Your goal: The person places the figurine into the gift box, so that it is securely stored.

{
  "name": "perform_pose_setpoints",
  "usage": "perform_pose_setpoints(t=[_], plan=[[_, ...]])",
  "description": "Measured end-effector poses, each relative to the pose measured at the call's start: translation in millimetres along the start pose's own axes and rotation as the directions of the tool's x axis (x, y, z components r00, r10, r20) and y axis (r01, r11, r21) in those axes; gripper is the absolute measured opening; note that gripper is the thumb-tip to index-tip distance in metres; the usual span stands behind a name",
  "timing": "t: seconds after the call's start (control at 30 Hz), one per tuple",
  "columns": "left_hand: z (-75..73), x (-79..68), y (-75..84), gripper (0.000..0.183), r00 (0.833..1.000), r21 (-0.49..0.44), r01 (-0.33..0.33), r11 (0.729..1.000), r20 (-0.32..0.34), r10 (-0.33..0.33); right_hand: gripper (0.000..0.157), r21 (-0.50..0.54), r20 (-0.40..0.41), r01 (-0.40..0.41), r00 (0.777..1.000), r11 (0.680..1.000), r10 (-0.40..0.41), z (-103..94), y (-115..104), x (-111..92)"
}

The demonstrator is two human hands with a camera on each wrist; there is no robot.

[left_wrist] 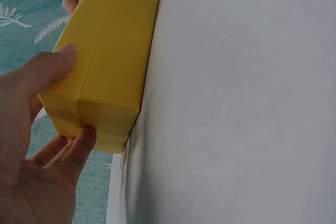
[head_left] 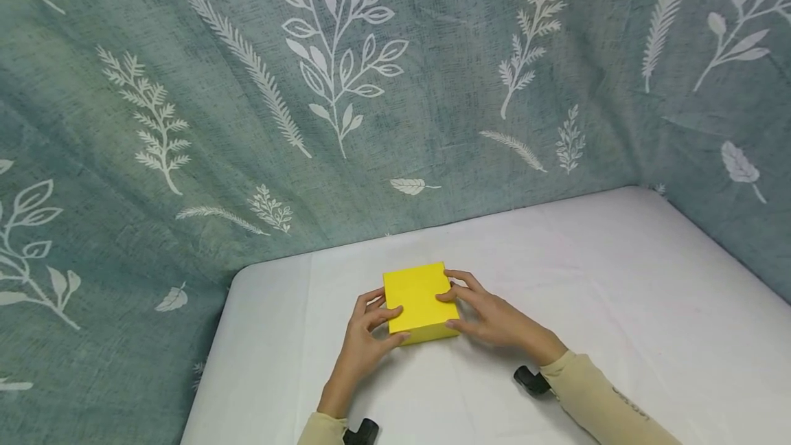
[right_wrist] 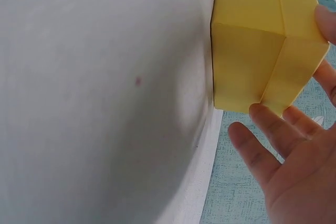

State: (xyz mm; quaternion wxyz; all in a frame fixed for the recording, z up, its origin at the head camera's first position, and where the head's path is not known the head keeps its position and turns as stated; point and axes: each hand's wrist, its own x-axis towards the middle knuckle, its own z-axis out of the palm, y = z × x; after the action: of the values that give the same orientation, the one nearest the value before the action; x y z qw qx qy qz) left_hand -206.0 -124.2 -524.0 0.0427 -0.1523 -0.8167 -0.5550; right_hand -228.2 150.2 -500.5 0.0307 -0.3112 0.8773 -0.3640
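A yellow box [head_left: 420, 294] with a seam running round its sides sits on the white-covered table [head_left: 593, 280]. My left hand [head_left: 363, 335] holds it at the left, its thumb at the near edge and a finger on the top. At the right, my right hand [head_left: 494, 316] grips it, thumb at the near corner, one finger on top and another at the far corner. In the left wrist view the left thumb lies on the near side of the box [left_wrist: 113, 51], fingertips at its end. The right wrist view shows fingertips touching the other end of the box [right_wrist: 247, 66].
Behind the table hangs a green-blue cloth [head_left: 445, 122] with white leaf prints, also along both sides. Black wrist devices [head_left: 531, 381] sit below each forearm. White cover stretches around the box on all sides.
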Motion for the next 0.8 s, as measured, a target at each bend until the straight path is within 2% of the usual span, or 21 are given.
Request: perform_pose_setpoints(t=[0.23,0.8], plan=[[-1.8,0.9,-2.6,0.042,1.0,-0.031,-0.017,0.999,0.003,0.017,0.041,0.002,0.003,0.0,1.0,1.0,0.0,-1.5,-0.8,-0.1],[-1.9,-0.9,-3.7,0.042,1.0,-0.024,-0.015,1.0,0.0,0.015,0.042,0.016,0.009,-0.004,1.0,1.0,0.004,1.3,2.5,-2.0]])
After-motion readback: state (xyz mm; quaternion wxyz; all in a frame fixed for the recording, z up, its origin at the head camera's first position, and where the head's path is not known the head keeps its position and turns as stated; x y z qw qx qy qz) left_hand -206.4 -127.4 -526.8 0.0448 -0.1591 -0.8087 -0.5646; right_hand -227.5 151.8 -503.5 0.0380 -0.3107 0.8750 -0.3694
